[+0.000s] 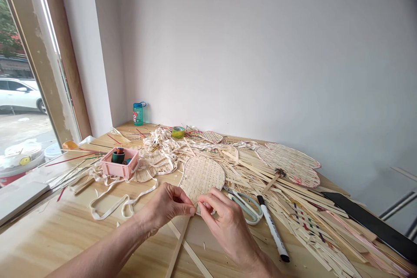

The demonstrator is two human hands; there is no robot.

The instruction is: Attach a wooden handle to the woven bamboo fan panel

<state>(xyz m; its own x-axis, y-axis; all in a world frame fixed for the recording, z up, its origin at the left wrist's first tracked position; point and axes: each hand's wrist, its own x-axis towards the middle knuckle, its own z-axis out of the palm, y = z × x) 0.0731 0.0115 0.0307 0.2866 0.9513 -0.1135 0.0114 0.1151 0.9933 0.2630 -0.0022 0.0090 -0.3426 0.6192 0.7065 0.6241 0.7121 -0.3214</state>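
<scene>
A woven bamboo fan panel (200, 178), pale and rounded, lies tilted up at the table's middle. My left hand (167, 206) and my right hand (224, 226) meet at its lower edge, with the fingertips of both pinching it. The hands hide its lowest part. Just right of my right hand lie white-handled scissors (246, 205), open-bladed and apart from my fingers. A black-capped white marker (273, 228) lies further right. Thin bamboo strips (177, 247) run under my hands toward the table's near edge.
A wooden table (48, 234) holds heaped bamboo strips (270, 173), white ribbon (124, 202), a pink box (119, 164), a finished woven fan (289, 165), and a long black blade (371, 221). A teal bottle (138, 114) stands by the wall. A window lies left.
</scene>
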